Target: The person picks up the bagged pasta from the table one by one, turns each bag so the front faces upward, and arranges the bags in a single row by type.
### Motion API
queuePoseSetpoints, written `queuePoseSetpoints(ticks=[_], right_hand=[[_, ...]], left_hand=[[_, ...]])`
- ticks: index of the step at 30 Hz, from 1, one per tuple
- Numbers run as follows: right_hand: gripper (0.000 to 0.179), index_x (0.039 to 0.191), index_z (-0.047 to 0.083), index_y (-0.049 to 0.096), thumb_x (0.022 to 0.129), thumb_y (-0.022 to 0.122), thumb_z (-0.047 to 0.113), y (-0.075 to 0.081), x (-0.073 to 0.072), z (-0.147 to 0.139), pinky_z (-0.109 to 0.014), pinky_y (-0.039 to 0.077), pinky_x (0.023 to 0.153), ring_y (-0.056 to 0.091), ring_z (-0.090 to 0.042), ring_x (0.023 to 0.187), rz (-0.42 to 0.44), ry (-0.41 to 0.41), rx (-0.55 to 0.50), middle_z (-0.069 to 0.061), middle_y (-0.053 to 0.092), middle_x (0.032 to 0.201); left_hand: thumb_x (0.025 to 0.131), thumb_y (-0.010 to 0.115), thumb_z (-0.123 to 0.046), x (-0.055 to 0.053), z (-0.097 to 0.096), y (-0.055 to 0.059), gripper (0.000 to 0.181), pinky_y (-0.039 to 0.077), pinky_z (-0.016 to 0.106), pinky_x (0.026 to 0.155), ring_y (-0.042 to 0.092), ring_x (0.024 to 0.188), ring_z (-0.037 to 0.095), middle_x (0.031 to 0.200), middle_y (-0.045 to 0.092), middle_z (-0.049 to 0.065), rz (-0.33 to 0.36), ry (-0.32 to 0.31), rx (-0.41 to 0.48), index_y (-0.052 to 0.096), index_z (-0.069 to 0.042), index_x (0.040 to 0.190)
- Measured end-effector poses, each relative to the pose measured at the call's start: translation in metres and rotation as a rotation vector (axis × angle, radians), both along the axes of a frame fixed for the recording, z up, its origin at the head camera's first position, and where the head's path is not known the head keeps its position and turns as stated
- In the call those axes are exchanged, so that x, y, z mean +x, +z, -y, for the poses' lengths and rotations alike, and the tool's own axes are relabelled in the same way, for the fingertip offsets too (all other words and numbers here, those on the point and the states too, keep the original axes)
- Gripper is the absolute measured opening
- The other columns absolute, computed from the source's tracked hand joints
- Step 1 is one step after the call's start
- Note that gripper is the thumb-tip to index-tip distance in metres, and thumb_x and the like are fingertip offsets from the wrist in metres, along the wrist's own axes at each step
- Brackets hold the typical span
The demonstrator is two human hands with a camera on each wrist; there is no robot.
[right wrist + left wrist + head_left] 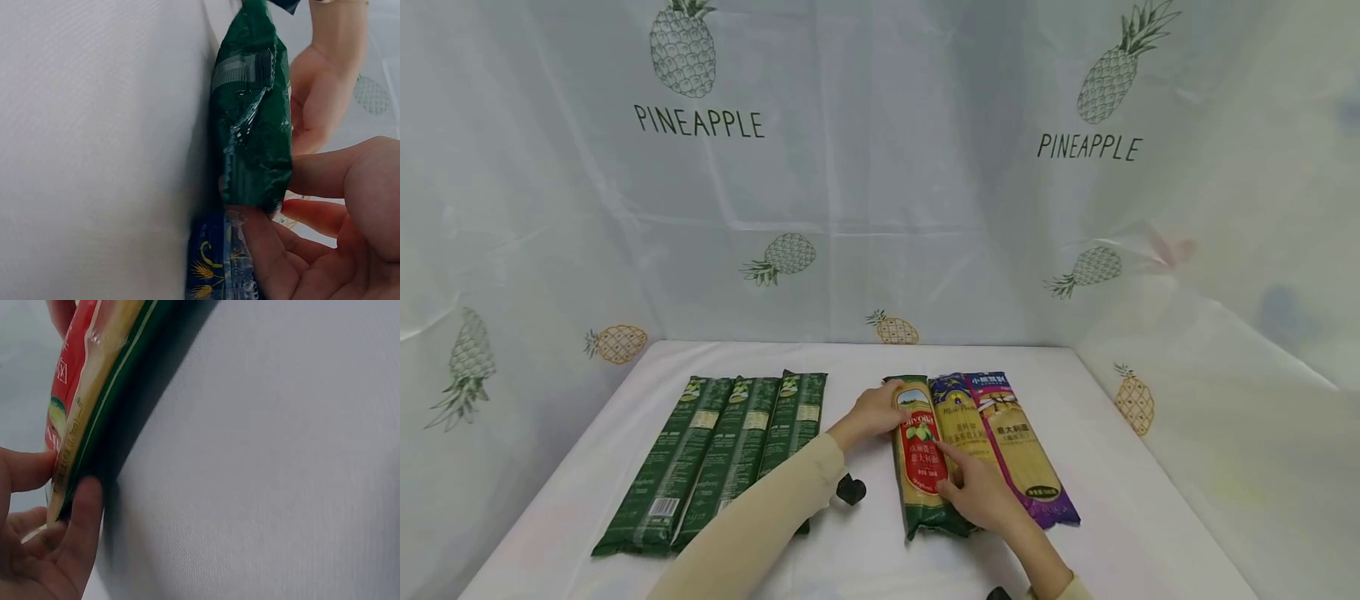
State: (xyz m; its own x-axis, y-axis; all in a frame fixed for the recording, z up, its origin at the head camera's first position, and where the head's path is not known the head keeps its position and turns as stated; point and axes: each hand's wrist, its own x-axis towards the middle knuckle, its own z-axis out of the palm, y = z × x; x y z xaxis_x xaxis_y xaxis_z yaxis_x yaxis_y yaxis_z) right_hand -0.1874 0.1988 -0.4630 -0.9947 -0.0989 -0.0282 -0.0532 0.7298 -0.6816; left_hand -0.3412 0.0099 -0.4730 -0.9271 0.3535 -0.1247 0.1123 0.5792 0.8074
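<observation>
A red, gold and green pack of spaghetti [921, 492] lies lengthwise right of the table's middle. My left hand [874, 414] grips its far left side; in the left wrist view the thumb is on the printed front and the fingers [84, 512] lie along the green edge. Nearer to me, my right hand [983, 493] pinches the same pack by its right side. The right wrist view shows the pack's green underside [250, 125] between thumb and fingers. Just right of it are a yellow and blue pasta pack [958, 412] and a purple and yellow one [1018, 442].
Three dark green pasta packs [658, 467] lie side by side on the left of the white table [857, 550], the rightmost partly behind my left sleeve [767, 517]. A pineapple-print curtain [887, 183] hangs behind the table and at both sides.
</observation>
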Motion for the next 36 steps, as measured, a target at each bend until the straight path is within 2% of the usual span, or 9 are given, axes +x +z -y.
queuePoseSetpoints(ticks=[3,7,15,21,25,27,31,33,36], right_hand=[[0.061,0.155,0.009,0.056,0.098,0.077,0.014,-0.001,-0.001,0.0,-0.026,0.038,0.053,0.048,-0.014,0.06,0.003,-0.008,0.0,0.0,0.054,0.07],[0.061,0.155,0.009,0.056,0.098,0.077,0.014,-0.003,-0.002,0.0,-0.025,0.036,0.052,0.047,-0.013,0.058,-0.003,0.0,0.012,0.0,0.053,0.068],[0.061,0.154,0.011,0.058,0.097,0.079,0.017,-0.004,-0.001,-0.001,-0.025,0.036,0.051,0.047,-0.014,0.056,-0.014,-0.021,0.064,0.0,0.052,0.066],[0.061,0.153,0.011,0.059,0.096,0.079,0.019,-0.005,-0.002,0.001,-0.025,0.037,0.048,0.046,-0.012,0.052,-0.053,-0.002,0.1,0.002,0.051,0.062],[0.061,0.154,0.011,0.059,0.097,0.079,0.021,-0.005,-0.003,0.002,-0.024,0.036,0.046,0.044,-0.011,0.05,-0.055,0.014,0.118,0.003,0.05,0.059],[0.061,0.154,0.011,0.058,0.097,0.079,0.021,-0.004,-0.003,0.003,-0.025,0.036,0.046,0.044,-0.011,0.049,-0.046,0.011,0.116,0.002,0.05,0.059],[0.061,0.155,0.012,0.057,0.098,0.079,0.02,-0.001,-0.001,0.004,-0.025,0.037,0.048,0.046,-0.012,0.051,-0.017,-0.009,0.112,0.001,0.051,0.061],[0.062,0.155,0.012,0.057,0.098,0.078,0.02,0.0,-0.001,0.003,-0.026,0.038,0.048,0.047,-0.013,0.051,-0.002,-0.017,0.117,0.0,0.052,0.061],[0.063,0.156,0.012,0.055,0.099,0.078,0.021,0.002,0.0,0.003,-0.028,0.042,0.048,0.051,-0.014,0.05,0.021,-0.021,0.114,-0.001,0.053,0.063]], left_hand=[[0.103,0.072,-0.023,0.0,0.001,0.001,0.068,0.059,0.031,0.056,0.068,0.065,0.019,0.133,0.062,0.026,-0.006,-0.026,-0.019,0.042,-0.013,0.163],[0.105,0.07,-0.028,-0.003,0.006,-0.002,0.068,0.055,0.029,0.056,0.064,0.059,0.017,0.132,0.064,0.023,0.013,-0.063,-0.032,0.039,-0.017,0.165],[0.106,0.069,-0.032,-0.006,0.01,0.0,0.066,0.05,0.029,0.056,0.058,0.057,0.015,0.103,0.069,0.015,0.057,-0.131,-0.016,0.04,-0.019,0.163],[0.107,0.067,-0.034,-0.009,0.013,-0.005,0.066,0.052,0.027,0.057,0.058,0.055,0.012,0.112,0.069,0.016,0.057,-0.113,-0.037,0.039,-0.022,0.165],[0.106,0.068,-0.034,-0.012,0.017,-0.01,0.067,0.053,0.027,0.057,0.058,0.055,0.012,0.091,0.071,0.012,0.085,-0.106,-0.004,0.039,-0.024,0.165],[0.106,0.069,-0.033,-0.012,0.018,-0.01,0.066,0.053,0.027,0.057,0.059,0.055,0.012,0.09,0.071,0.011,0.092,-0.106,0.017,0.04,-0.024,0.165],[0.107,0.067,-0.028,-0.009,0.018,-0.008,0.064,0.053,0.025,0.058,0.058,0.057,0.01,0.11,0.07,0.014,0.102,-0.115,0.061,0.039,-0.02,0.165],[0.108,0.065,-0.025,-0.008,0.017,-0.006,0.064,0.053,0.024,0.058,0.057,0.057,0.01,0.107,0.069,0.014,0.11,-0.127,0.091,0.037,-0.017,0.166],[0.109,0.063,-0.023,-0.007,0.017,-0.006,0.065,0.053,0.023,0.06,0.056,0.058,0.01,0.09,0.066,0.008,0.123,-0.142,0.125,0.034,-0.014,0.167]])
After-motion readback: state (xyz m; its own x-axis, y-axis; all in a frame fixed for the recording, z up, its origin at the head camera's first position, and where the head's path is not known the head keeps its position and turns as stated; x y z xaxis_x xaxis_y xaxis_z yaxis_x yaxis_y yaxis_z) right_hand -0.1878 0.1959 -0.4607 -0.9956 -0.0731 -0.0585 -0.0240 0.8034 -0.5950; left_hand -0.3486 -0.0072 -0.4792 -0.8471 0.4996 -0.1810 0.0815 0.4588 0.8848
